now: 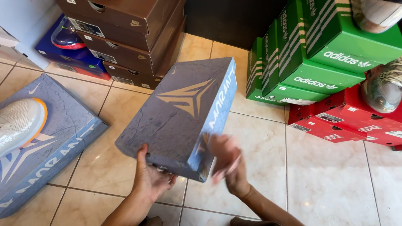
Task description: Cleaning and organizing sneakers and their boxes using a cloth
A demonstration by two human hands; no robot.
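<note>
A grey-blue shoebox [184, 117] is held up mid-floor; a matching one [54, 142] lies left, brown boxes [130, 37] stacked behind, green boxes [310, 54] above red ones [347, 121] right.

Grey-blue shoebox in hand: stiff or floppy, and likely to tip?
Probably stiff: the grey-blue shoebox keeps flat faces and crisp edges though held only at its near end. It may be tip-prone, with the left hand under one corner and the blurred right hand at its end. Weight can't be told.

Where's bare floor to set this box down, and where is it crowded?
Bare beige tile floor lies right of the held grey-blue shoebox, below the red boxes. A narrower strip separates it from the flat blue box. The brown stack and green stack crowd the back.
</note>
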